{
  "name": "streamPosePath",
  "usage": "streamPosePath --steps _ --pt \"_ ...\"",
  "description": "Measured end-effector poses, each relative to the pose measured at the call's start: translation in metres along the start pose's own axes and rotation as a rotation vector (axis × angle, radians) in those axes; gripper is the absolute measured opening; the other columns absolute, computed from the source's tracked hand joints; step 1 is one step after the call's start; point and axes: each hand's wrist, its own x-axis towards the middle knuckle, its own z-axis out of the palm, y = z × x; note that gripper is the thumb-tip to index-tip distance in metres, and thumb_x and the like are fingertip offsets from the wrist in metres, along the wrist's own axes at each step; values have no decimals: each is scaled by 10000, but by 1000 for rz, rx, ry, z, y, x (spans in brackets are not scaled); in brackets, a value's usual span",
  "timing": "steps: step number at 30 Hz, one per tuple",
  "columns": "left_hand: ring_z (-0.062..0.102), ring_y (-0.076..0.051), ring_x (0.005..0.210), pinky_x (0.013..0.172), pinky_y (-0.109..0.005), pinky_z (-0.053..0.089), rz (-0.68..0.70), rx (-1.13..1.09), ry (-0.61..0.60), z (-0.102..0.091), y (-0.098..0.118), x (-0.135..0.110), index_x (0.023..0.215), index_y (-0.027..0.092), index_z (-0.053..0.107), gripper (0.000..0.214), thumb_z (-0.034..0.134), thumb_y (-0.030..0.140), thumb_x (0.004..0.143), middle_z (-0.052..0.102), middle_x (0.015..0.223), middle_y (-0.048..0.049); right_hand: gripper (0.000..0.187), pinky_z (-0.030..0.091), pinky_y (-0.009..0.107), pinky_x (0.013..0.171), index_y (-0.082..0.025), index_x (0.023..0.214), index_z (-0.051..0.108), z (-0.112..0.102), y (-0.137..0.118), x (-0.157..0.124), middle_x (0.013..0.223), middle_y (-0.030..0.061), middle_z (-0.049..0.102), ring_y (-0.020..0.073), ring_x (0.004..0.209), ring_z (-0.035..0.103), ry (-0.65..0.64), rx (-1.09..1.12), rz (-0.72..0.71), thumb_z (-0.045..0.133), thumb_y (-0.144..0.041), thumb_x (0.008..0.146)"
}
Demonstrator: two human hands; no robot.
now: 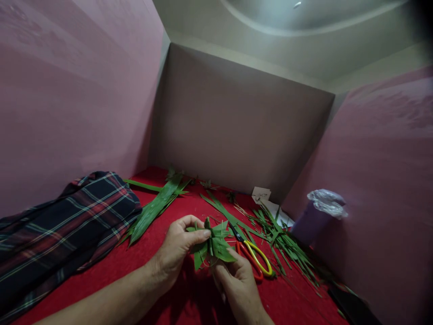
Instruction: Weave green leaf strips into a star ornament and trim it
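Observation:
A flower-like piece of folded green leaves, with pointed petals around a rolled upright centre, is held above the red cloth. My left hand pinches it near the centre, thumb across the front. Lower down, the fingers of my right hand are closed at its underside; the exact grip is partly hidden by the leaf. Thin strands hang just below the petals. Scissors with one red and one yellow handle lie on the cloth right beside my right hand.
Red cloth covers the surface. Long leaves lie back left, beside a plaid garment. Leaf strips are heaped right, near white papers. A purple bin with a plastic liner stands by the right wall.

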Motion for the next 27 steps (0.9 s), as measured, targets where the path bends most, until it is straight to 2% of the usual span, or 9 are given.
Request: streamPosePath --steps 7,13,21,24,27 --pt "572 -109 522 513 -219 402 -6 -19 -3 0 -1 1 672 159 528 231 736 198 579 618 618 9 114 238 196 428 -176 674 543 2 -1 0 493 -72 376 72 448 293 -9 28 0 640 -231 658" --pt "575 -109 525 517 -220 411 -1 -15 3 -1 1 1 673 157 523 217 722 203 601 621 615 4 212 219 193 420 -166 652 540 0 4 0 506 -66 379 62 437 261 -26 -10 29 657 -339 691" --pt "557 -99 493 497 -212 409 -24 -47 28 1 0 0 659 156 520 239 738 207 577 599 576 15 240 360 251 588 -138 732 646 -4 9 -3 648 14 538 133 613 435 -5 -124 -30 660 -378 720" --pt "542 -81 494 500 -195 404 -37 -67 27 1 0 1 648 153 522 222 732 191 584 597 579 19 250 324 224 525 -146 737 643 -3 6 -3 589 -20 482 101 540 367 3 -98 -21 665 -394 716" --pt "537 -74 497 503 -187 407 -52 -95 36 0 0 2 641 149 524 218 732 180 582 600 576 20 280 236 199 449 -149 684 605 -2 4 -3 526 -56 389 74 477 274 13 -66 18 671 -420 702"
